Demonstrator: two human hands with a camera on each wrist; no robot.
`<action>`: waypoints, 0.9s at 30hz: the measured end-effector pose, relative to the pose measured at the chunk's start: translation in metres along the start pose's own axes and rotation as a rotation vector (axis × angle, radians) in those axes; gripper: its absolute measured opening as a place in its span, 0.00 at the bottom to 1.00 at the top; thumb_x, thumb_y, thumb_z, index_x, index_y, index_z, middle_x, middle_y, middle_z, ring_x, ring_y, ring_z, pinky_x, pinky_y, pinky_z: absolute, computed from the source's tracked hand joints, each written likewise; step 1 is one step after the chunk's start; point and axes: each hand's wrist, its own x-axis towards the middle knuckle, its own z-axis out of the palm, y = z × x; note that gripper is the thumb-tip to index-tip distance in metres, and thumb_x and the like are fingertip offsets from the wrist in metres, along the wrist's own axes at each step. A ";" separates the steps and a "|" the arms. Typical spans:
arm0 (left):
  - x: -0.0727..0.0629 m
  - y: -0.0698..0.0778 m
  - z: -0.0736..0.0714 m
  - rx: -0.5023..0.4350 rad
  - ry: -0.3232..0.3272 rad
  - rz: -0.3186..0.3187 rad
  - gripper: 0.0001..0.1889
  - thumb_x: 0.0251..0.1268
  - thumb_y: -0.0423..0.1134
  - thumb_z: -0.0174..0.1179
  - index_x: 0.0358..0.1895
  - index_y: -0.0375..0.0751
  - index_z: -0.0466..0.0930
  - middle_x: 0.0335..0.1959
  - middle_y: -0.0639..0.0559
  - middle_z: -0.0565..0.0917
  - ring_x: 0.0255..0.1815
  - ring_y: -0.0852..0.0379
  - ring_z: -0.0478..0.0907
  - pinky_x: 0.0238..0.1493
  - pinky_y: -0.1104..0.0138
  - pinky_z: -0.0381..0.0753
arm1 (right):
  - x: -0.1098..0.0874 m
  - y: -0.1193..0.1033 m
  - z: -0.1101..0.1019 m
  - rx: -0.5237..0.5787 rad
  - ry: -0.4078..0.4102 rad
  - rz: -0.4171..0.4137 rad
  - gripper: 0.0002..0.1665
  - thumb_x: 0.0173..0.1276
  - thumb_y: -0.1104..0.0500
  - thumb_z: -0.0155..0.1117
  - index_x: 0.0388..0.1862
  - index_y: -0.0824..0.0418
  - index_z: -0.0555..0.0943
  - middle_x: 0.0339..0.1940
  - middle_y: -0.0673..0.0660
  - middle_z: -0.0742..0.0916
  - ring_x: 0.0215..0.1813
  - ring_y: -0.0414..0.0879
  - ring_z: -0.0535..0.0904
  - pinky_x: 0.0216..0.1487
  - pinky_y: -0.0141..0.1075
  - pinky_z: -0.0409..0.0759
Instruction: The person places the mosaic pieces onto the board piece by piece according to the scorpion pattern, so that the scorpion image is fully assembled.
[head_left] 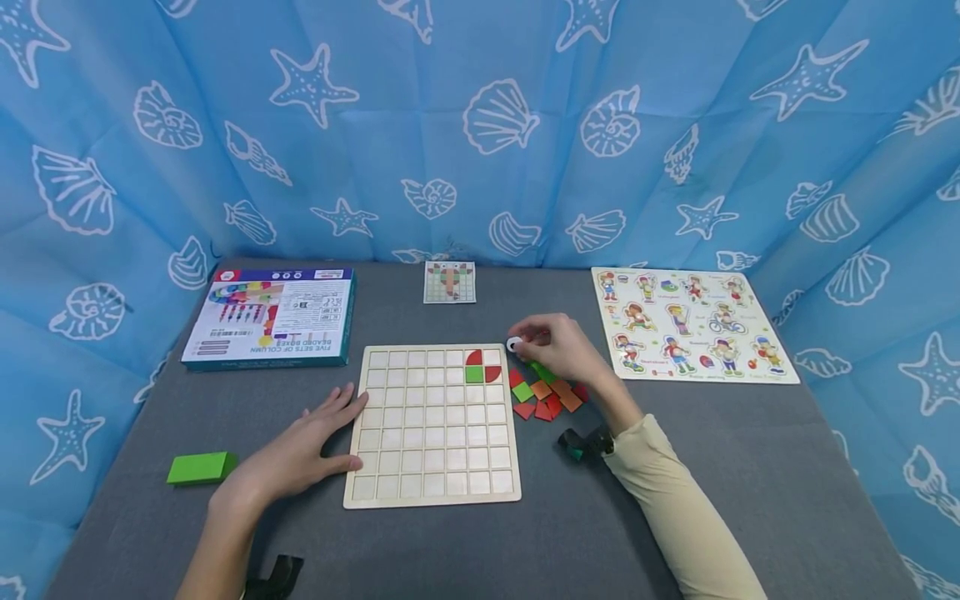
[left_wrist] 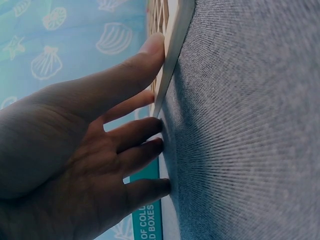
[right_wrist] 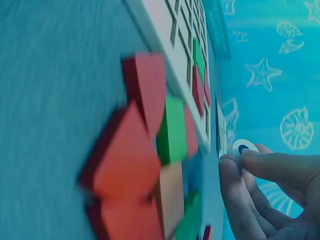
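"What is the left hand [head_left: 296, 450] up to?"

"Steadying, I'd say. Its fingers are spread and curl round nothing; the thumb and a fingertip rest on the left edge of the board [head_left: 412, 439]. That probably keeps it from sliding on the woven grey cloth of the tabletop [head_left: 420, 558]."

"And the right hand [head_left: 558, 346]?"

"It pinches a white disc [head_left: 513, 344] with a black spot between thumb and fingers, just off the board's far right corner. Holding it by the rim leaves the face showing, which should make it easy to turn."

"What is it made of?"

"The right wrist view is blurred, so I can't tell; it looks smooth."

"Why is the pile [head_left: 542, 389] there?"

"Beside the board's right edge it sits within easy reach of that hand, I'd guess. Thick, flat-faced bits: red wedges, green and orange squares."

"Anything on the board?"

"It's pale, wood-like, with shallow square cells. Near its far right corner sit a green square [head_left: 475, 374] and two red quarter-rounds [head_left: 492, 374], the corner cell itself bare."

"And the card [head_left: 450, 282]?"

"Flat near the tabletop's far edge, its gridded picture probably placed for looking at over the board."
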 end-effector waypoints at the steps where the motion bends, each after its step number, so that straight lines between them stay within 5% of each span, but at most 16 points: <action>1: 0.000 0.000 0.000 0.000 0.000 0.000 0.50 0.69 0.50 0.75 0.88 0.42 0.57 0.90 0.32 0.51 0.91 0.27 0.45 0.81 0.22 0.49 | 0.000 -0.002 0.002 0.008 -0.013 -0.009 0.13 0.79 0.62 0.67 0.58 0.62 0.90 0.45 0.62 0.92 0.42 0.51 0.93 0.43 0.38 0.88; 9: 0.000 0.000 0.001 -0.001 0.002 -0.002 0.50 0.69 0.50 0.75 0.88 0.42 0.57 0.90 0.32 0.51 0.91 0.28 0.45 0.82 0.22 0.48 | 0.008 -0.021 0.023 0.038 -0.074 -0.047 0.13 0.79 0.62 0.67 0.58 0.61 0.90 0.47 0.61 0.95 0.47 0.50 0.93 0.51 0.45 0.92; 20: 0.000 0.000 0.001 -0.002 0.002 -0.003 0.50 0.69 0.51 0.75 0.88 0.42 0.57 0.90 0.32 0.51 0.91 0.28 0.45 0.82 0.23 0.49 | 0.030 -0.036 0.047 -0.009 -0.098 -0.117 0.12 0.79 0.61 0.69 0.55 0.62 0.92 0.44 0.58 0.96 0.42 0.45 0.92 0.43 0.34 0.88; 27: 0.000 0.000 0.001 0.001 0.007 -0.004 0.50 0.69 0.51 0.75 0.88 0.42 0.57 0.90 0.32 0.51 0.91 0.28 0.45 0.81 0.22 0.49 | 0.039 -0.045 0.060 -0.078 -0.095 -0.098 0.09 0.76 0.62 0.73 0.50 0.62 0.93 0.42 0.58 0.96 0.40 0.44 0.90 0.44 0.35 0.88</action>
